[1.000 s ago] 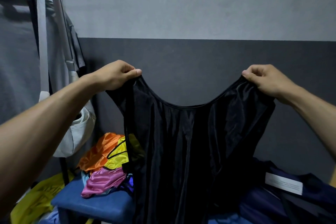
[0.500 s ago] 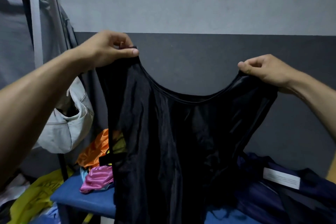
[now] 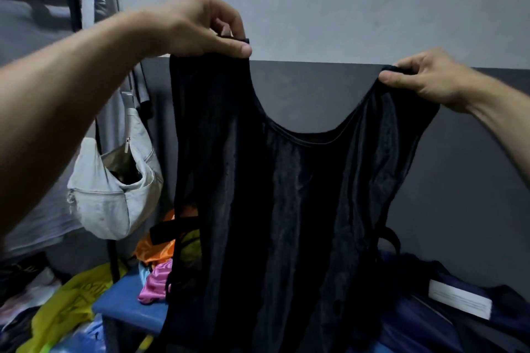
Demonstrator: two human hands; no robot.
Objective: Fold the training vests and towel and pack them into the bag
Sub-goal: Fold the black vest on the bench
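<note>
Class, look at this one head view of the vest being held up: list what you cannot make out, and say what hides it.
1. Black mesh training vest: its hem, cut off by the bottom edge.
2. Pile of orange, yellow and pink vests: their number, hidden behind the black vest.
3. Dark navy bag: its opening, covered by the vest.
4. Towel: not identifiable.
5. Left side: blurred clutter.

blue bench [image 3: 134, 305], pink vest [image 3: 153, 285], orange vest [image 3: 156, 251]
</note>
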